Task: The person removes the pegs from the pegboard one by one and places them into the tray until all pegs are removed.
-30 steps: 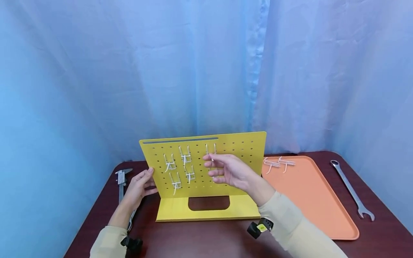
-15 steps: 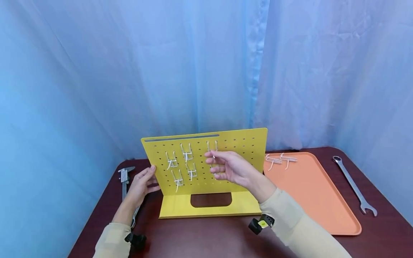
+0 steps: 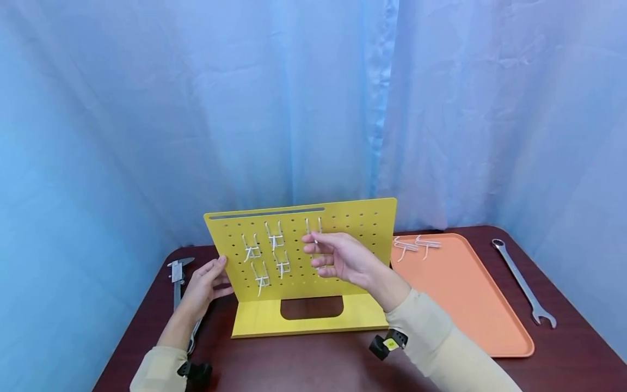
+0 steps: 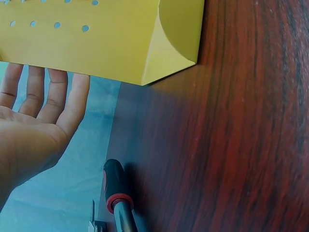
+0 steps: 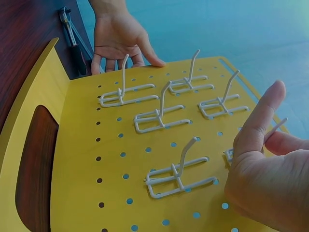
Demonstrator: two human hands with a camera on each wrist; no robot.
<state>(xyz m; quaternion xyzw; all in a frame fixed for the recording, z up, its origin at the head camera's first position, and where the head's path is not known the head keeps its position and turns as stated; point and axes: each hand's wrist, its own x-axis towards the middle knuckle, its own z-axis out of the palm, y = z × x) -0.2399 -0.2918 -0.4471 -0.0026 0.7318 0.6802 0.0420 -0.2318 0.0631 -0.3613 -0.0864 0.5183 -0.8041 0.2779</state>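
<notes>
A yellow pegboard [image 3: 362, 272] with a bent foot stands on the table, carrying several white wire hooks [image 3: 276, 239]. My left hand [image 3: 206, 283] grips its left edge, thumb on the front; in the left wrist view the fingers [image 4: 58, 96] reach behind the panel. My right hand [image 3: 345, 258] is at the upper middle of the board. Between thumb and forefinger it pinches the projecting arm of a hook [image 5: 277, 126], whose two prongs meet the board. Another hook [image 5: 178, 176] hangs just below, mostly hidden by the right hand in the head view.
An orange tray [image 3: 465, 294] right of the board bears two more white hooks [image 3: 426, 245]. A combination wrench [image 3: 524, 283] lies beyond it. At left are a caliper [image 3: 177, 277] and a tool with a black and red handle [image 4: 116, 186]. Curtains [image 3: 294, 109] hang behind.
The whole head view has shifted slightly. Both hands, the board and the hooks keep about the same places relative to each other.
</notes>
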